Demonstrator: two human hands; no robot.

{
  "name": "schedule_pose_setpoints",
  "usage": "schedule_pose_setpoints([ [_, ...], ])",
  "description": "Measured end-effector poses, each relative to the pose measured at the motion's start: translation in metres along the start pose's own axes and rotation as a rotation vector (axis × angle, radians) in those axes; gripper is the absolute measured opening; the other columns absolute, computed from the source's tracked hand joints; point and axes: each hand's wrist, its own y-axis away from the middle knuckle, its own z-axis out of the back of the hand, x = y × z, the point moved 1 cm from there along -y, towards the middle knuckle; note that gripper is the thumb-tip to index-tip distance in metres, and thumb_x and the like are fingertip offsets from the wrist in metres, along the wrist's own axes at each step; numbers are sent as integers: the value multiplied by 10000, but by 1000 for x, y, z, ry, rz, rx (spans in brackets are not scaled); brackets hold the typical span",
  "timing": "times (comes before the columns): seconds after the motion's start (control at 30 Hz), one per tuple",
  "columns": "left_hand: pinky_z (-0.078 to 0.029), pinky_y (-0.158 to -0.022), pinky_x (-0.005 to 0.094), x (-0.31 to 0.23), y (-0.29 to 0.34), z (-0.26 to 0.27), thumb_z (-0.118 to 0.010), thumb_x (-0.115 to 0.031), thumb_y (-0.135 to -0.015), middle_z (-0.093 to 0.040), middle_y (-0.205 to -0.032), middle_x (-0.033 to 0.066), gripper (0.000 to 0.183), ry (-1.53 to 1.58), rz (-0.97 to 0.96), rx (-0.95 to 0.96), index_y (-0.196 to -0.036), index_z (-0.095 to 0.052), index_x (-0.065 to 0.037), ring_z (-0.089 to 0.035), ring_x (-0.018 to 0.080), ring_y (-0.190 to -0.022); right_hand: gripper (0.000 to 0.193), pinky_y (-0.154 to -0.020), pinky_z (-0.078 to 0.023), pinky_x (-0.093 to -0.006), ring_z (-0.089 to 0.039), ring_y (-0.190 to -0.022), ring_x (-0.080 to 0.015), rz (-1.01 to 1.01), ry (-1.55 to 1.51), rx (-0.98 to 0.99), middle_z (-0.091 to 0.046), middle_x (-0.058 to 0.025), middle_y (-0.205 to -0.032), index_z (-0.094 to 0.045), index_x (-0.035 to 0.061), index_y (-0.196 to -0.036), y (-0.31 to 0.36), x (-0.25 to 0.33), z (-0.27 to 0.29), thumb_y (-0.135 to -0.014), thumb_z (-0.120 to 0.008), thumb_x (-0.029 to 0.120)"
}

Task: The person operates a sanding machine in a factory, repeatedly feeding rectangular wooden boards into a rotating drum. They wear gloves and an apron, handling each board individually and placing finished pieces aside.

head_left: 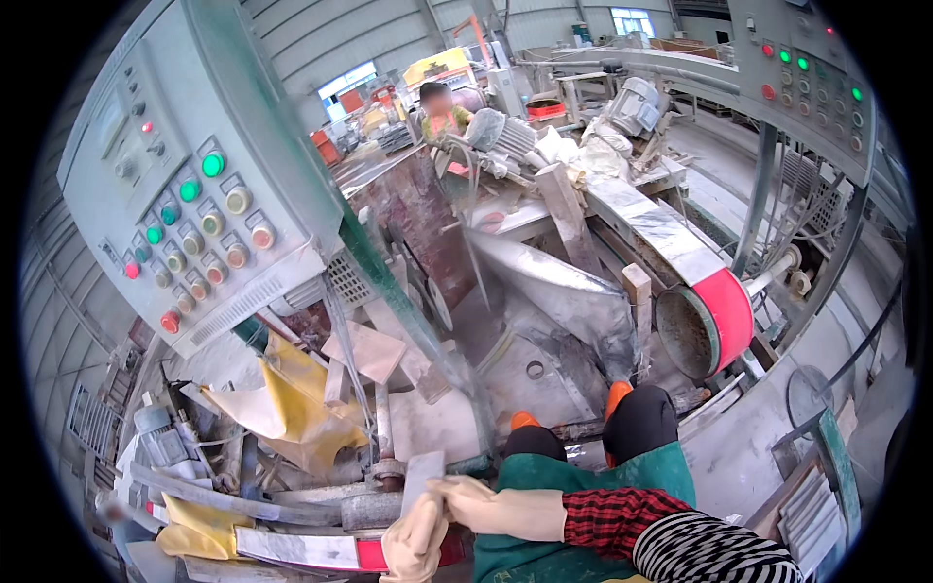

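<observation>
Both my hands wear cream rubber gloves and meet low in the view, left of my knees. My left hand [415, 540] is closed round the lower end of a small flat grey strip [423, 473], perhaps stone or tile, whose upper end sticks up. From the right, my right hand [478, 505] pinches the strip's edge, its fingertips close against the left hand. Just beneath them runs a white belt with a red section [372, 555]. A green apron [593, 496] covers my lap.
A control cabinet [194, 194] with lit buttons stands at left, another [812, 87] at far right. A belt conveyor with a red-banded end [724, 316] lies ahead right. Yellow sheeting [292, 398] hangs at left. Wooden posts [637, 301] stand ahead; a person [444, 115] is beyond.
</observation>
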Motion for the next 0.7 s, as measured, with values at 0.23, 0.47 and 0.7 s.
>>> schedule_pose_setpoints([
  [0.23,-416,-990,541,74,75,24,-638,-512,-866,-490,-1382,246,632,-715,745,218,-1346,-547,-110,-488,424,-1232,335,-710,-504,-400,-638,-812,-235,679,423,-815,-675,-160,-939,-612,8,-1079,20,172,147,-922,-597,305],
  [0.47,-346,-1073,575,101,200,24,-387,-598,-966,-384,-1496,166,662,-832,982,107,-1430,-443,-130,-371,373,-1359,582,-885,-512,-390,-663,-1010,-305,1097,614,-1393,-660,-258,-1102,-436,-14,-1372,146,313,339,-887,-633,240],
  [0.7,-338,-1080,577,95,169,10,-386,-582,-972,-377,-1500,166,654,-825,951,87,-1438,-428,-125,-363,369,-1364,519,-930,-504,-415,-620,-1110,-325,975,238,-1673,-610,-233,-1223,-462,17,-1355,239,356,464,-856,-579,103],
])
